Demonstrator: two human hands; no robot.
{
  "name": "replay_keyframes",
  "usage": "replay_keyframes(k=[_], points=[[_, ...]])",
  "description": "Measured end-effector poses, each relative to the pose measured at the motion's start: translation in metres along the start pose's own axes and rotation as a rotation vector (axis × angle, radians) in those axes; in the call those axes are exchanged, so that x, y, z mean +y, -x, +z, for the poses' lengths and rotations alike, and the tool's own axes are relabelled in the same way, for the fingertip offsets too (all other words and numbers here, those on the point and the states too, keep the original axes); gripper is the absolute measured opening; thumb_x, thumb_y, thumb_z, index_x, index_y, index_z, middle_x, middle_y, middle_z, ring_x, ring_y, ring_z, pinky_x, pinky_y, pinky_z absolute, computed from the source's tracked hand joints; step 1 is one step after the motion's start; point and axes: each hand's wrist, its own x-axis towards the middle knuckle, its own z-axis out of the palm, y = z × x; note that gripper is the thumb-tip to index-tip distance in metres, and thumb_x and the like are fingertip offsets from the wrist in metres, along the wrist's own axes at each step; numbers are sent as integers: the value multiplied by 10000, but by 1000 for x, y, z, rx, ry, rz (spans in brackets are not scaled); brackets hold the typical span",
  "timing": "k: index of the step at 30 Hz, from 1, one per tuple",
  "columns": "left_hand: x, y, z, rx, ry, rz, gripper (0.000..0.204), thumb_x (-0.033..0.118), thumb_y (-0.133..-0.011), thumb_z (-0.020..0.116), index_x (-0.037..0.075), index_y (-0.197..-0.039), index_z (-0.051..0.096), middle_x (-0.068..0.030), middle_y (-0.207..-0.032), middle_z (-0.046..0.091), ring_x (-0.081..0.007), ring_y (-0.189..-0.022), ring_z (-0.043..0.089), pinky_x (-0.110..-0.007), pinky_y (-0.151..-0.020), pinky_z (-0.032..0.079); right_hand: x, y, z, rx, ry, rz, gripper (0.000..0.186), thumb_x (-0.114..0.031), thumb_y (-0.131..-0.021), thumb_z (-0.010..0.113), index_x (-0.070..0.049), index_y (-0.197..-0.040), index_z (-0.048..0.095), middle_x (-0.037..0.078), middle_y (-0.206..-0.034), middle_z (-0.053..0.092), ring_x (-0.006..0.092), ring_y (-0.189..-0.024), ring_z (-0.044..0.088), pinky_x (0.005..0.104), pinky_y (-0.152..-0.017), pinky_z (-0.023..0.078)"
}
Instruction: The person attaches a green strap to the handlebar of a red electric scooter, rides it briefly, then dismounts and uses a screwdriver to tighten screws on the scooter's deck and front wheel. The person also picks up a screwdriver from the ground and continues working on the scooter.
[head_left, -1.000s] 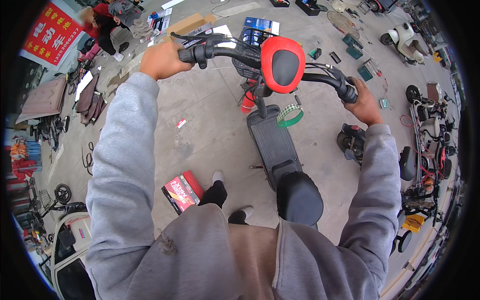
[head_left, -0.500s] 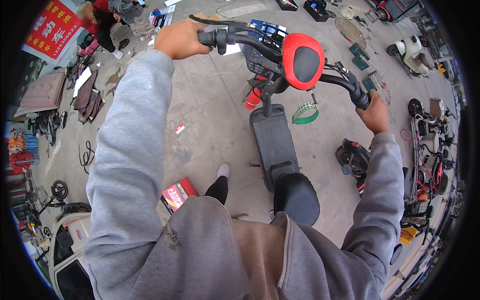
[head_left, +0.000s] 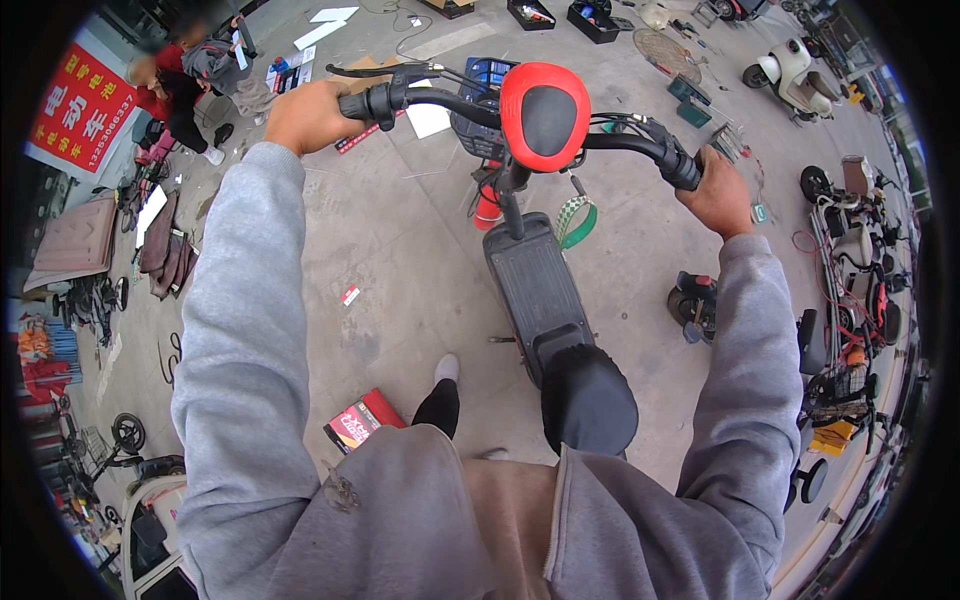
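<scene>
My left hand (head_left: 312, 118) is closed around the left grip (head_left: 354, 106) of an electric scooter's handlebar, below a brake lever. My right hand (head_left: 716, 197) wraps the right grip (head_left: 683, 168). Between them sits a red-rimmed oval housing (head_left: 545, 115) with a black centre, with a dark basket (head_left: 472, 130) beside it. Lower down are a red cylinder (head_left: 488, 208), a green checked strap loop (head_left: 579, 232), the black footboard (head_left: 530, 275) and the black seat (head_left: 588, 400). My left foot (head_left: 446, 368) is on the floor left of the scooter.
People (head_left: 180, 95) are at the upper left by a red banner. Folded mats (head_left: 167, 245) and a red box (head_left: 365, 410) lie leftward. A white scooter (head_left: 795, 80), several trays (head_left: 690, 90), a black wheel unit (head_left: 690, 305) and more scooters (head_left: 850, 260) stand to the right.
The handlebar and both hands first swung right in the view, then back left over the last half second, the red housing now sitting further left. Both hands kept their grip.
</scene>
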Motion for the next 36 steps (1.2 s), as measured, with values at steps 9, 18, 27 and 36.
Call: replay_keyframes(k=[9, 18, 27, 36], points=[[-32, -18, 7, 32, -8, -3, 469, 472, -620, 700, 141, -947, 758, -119, -798, 722, -302, -773, 698, -409, -709, 534, -23, -32, -6, 22, 40, 22, 377, -241, -663, 761, -39, -917, 568, 198, -919, 676, 390, -921, 654, 468, -791, 500], [-16, -9, 8, 16, 12, 30, 452, 461, -634, 727, 87, -887, 728, -148, -791, 703, -338, -783, 679, -428, -692, 510, 1, -16, 26, 177, -138, -229, 646, -221, -672, 771, -33, -1252, 558, 205, -1162, 605, 381, -1113, 597, 441, -948, 471], [3, -4, -6, -12, 9, 5, 396, 409, -628, 711, 108, -879, 762, -124, -752, 713, -317, -720, 692, -411, -662, 538, 6, -13, 9, 59, -97, -13, 393, -216, -637, 774, -30, -894, 541, 183, -919, 615, 395, -935, 606, 460, -813, 479], [19, 18, -25, 15, 38, 27, 470, 494, -660, 759, 99, -914, 748, -136, -733, 698, -321, -689, 685, -403, -628, 525, 36, -22, 3, 203, -74, -181, 861, -218, -652, 824, -75, -1415, 452, 203, -1373, 501, 400, -1281, 492, 439, -1087, 409]])
